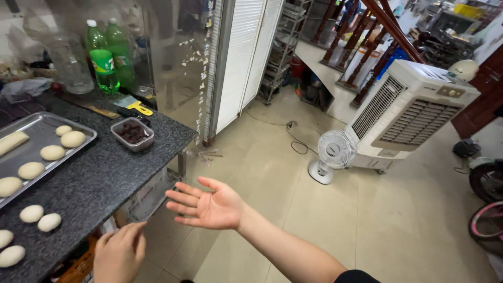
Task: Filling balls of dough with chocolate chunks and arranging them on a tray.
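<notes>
Dough balls [41,218] left of hands [209,207]

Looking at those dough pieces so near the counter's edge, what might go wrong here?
The dough balls lie loose near the front edge of the dark counter; the left hand, hovering just off that edge, might knock one to the floor. The right hand is open over the floor, holding nothing. The small tub of dark filling sits near the counter's corner and might get bumped off.

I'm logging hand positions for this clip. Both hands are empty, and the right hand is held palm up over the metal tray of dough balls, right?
Not quite. In the head view the right hand is empty and palm up, but it hangs over the tiled floor, beyond the edge of the dark counter, not over the metal tray. The left hand is empty too.
</notes>
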